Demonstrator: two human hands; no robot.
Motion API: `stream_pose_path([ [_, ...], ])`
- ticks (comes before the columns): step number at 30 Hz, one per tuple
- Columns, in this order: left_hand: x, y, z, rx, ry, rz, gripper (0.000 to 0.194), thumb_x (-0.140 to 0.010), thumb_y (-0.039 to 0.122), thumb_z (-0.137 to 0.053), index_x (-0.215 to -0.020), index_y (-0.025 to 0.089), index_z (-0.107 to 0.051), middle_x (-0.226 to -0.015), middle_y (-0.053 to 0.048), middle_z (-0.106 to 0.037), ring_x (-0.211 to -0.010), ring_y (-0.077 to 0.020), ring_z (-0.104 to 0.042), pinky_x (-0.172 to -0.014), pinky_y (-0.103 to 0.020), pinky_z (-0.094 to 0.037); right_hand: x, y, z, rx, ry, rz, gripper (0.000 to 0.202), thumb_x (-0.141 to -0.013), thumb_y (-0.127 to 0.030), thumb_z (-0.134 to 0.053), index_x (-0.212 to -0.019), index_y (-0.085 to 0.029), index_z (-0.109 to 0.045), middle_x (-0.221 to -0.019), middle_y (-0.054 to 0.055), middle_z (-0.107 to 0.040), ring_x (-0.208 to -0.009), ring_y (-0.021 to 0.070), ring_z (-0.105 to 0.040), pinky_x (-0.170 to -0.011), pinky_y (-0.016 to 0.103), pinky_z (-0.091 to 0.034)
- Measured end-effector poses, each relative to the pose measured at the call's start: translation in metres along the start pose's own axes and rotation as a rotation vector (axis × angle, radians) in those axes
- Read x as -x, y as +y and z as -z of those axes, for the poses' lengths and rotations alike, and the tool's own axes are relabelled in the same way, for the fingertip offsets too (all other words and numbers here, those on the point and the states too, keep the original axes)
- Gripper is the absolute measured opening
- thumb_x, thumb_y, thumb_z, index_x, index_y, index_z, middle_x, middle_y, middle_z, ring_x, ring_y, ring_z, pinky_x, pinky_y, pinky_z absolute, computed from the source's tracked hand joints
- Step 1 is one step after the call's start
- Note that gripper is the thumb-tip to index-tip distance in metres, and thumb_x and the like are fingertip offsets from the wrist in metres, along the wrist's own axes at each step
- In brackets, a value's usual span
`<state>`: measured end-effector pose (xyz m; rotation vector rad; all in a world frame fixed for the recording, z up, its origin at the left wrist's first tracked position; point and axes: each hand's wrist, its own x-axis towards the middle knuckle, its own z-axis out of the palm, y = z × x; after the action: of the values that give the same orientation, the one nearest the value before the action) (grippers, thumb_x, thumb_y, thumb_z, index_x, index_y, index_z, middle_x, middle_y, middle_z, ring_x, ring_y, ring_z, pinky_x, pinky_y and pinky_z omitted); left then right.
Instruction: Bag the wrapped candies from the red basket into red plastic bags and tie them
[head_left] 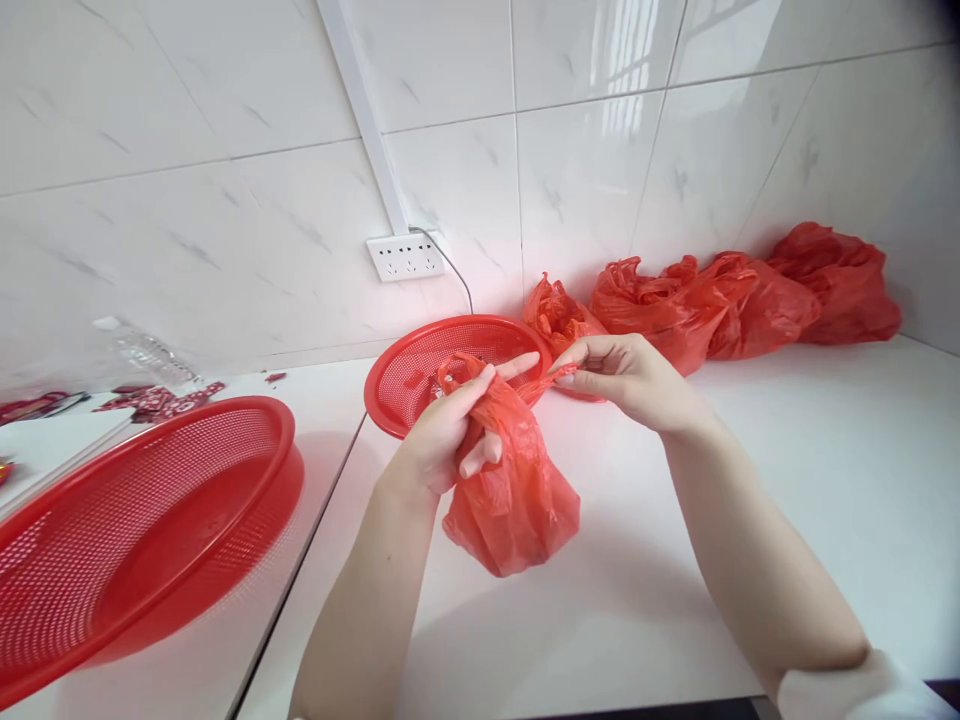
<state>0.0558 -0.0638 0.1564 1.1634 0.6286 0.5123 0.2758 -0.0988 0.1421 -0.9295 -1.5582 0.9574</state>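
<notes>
A thin red plastic bag (521, 495) hangs between my hands above the white table, its lower part bulging a little. My left hand (457, 425) grips the bag near its neck, thumb over the film and index finger stretched out to the right. With thumb and fingertips, my right hand (626, 378) pinches a twisted end of the same bag and pulls it out to the right. What lies inside the bag is hidden. Behind my hands stands a round red mesh basket (397, 385), partly covered by the bag and my left hand.
A larger red basket (172, 530) stands at the left, across a seam in the table (645, 610). Several red plastic bags (675, 310) line the wall at the back right. A clear bottle (150, 355) and red wrappers (161, 402) lie back left. A power strip (406, 257) is on the wall.
</notes>
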Motion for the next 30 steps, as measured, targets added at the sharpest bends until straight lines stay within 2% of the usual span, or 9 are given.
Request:
stream_pose_path([
  [3,-0.001,0.002,0.006,0.077,-0.085,0.038,0.052,-0.097,0.05,-0.034,-0.144,0.028,-0.04,-0.051,0.001,-0.063,-0.036,-0.0086,-0.05,-0.042,-0.017,-0.039,0.005,-0.006,0.008,0.132,0.043,0.0,0.021,-0.078,-0.037,-0.071,-0.08,-0.016,-0.067,-0.084,0.005,-0.069,-0.079,0.0176,-0.063,-0.073,0.033,-0.05],
  [6,-0.006,-0.001,0.009,0.086,-0.042,0.043,0.051,-0.097,0.047,-0.037,-0.144,0.027,-0.041,-0.069,-0.005,-0.07,-0.052,-0.0121,-0.062,-0.049,-0.019,-0.043,0.011,-0.014,0.014,0.249,0.014,0.012,0.021,-0.079,-0.038,-0.069,-0.08,-0.017,-0.067,-0.082,0.005,-0.068,-0.076,0.0171,-0.062,-0.069,0.031,-0.05],
  [10,-0.012,-0.006,0.004,0.187,-0.02,-0.011,0.041,-0.097,0.042,-0.042,-0.129,0.022,-0.057,-0.057,-0.001,-0.06,-0.054,-0.0095,-0.058,-0.058,-0.019,-0.046,0.018,-0.021,0.01,0.308,-0.283,0.043,0.015,-0.082,-0.032,-0.066,-0.084,-0.018,-0.07,-0.086,0.004,-0.071,-0.08,0.0172,-0.064,-0.074,0.032,-0.051],
  [13,-0.009,-0.008,-0.001,0.236,-0.114,-0.058,0.028,-0.092,0.036,-0.052,-0.113,0.021,-0.065,-0.07,0.0,-0.061,-0.059,-0.0077,-0.057,-0.066,-0.021,-0.048,0.018,-0.019,0.008,0.275,-0.475,0.058,0.011,-0.083,-0.028,-0.066,-0.09,-0.019,-0.069,-0.092,0.003,-0.071,-0.085,0.0164,-0.065,-0.081,0.032,-0.052],
  [17,-0.006,-0.009,-0.004,0.061,-0.176,-0.125,0.02,-0.079,0.016,-0.065,-0.098,0.02,-0.065,-0.073,0.002,-0.057,-0.063,-0.0085,-0.059,-0.065,-0.02,-0.046,0.011,-0.011,0.008,0.109,-0.386,0.142,0.034,-0.076,-0.024,-0.075,-0.106,-0.021,-0.061,-0.113,0.006,-0.064,-0.106,0.0199,-0.06,-0.092,0.037,-0.049],
  [19,-0.006,-0.009,-0.003,-0.002,-0.207,-0.133,0.016,-0.078,0.015,-0.063,-0.094,0.019,-0.064,-0.071,0.002,-0.056,-0.064,-0.0099,-0.061,-0.065,-0.021,-0.046,0.008,-0.006,0.005,0.007,-0.369,0.14,0.045,-0.08,-0.021,-0.07,-0.121,-0.023,-0.053,-0.128,0.008,-0.056,-0.12,0.0214,-0.053,-0.099,0.04,-0.046],
  [22,-0.007,-0.01,-0.003,-0.102,-0.215,-0.144,0.012,-0.08,0.015,-0.059,-0.09,0.018,-0.065,-0.075,0.0,-0.06,-0.067,-0.0131,-0.065,-0.068,-0.025,-0.048,0.003,0.003,-0.005,-0.099,-0.428,0.063,0.049,-0.085,-0.012,-0.058,-0.131,-0.025,-0.046,-0.129,0.007,-0.054,-0.115,0.019,-0.056,-0.09,0.036,-0.052],
  [26,-0.004,-0.008,-0.003,-0.366,-0.075,-0.17,0.013,-0.085,0.024,-0.058,-0.09,0.019,-0.069,-0.076,-0.002,-0.066,-0.074,-0.0174,-0.067,-0.074,-0.031,-0.052,0.0,0.014,-0.017,-0.114,-0.34,0.017,0.057,-0.08,-0.005,-0.056,-0.133,-0.025,-0.044,-0.109,0.004,-0.057,-0.089,0.0143,-0.063,-0.07,0.028,-0.055],
  [30,-0.002,-0.007,-0.003,-0.671,0.291,-0.353,0.02,-0.086,0.036,-0.06,-0.091,0.02,-0.072,-0.084,-0.004,-0.071,-0.085,-0.021,-0.066,-0.082,-0.035,-0.051,-0.001,0.017,-0.02,0.029,-0.255,-0.03,0.06,-0.078,-0.007,-0.058,-0.134,-0.025,-0.045,-0.104,0.003,-0.057,-0.089,0.0149,-0.06,-0.079,0.033,-0.053],
])
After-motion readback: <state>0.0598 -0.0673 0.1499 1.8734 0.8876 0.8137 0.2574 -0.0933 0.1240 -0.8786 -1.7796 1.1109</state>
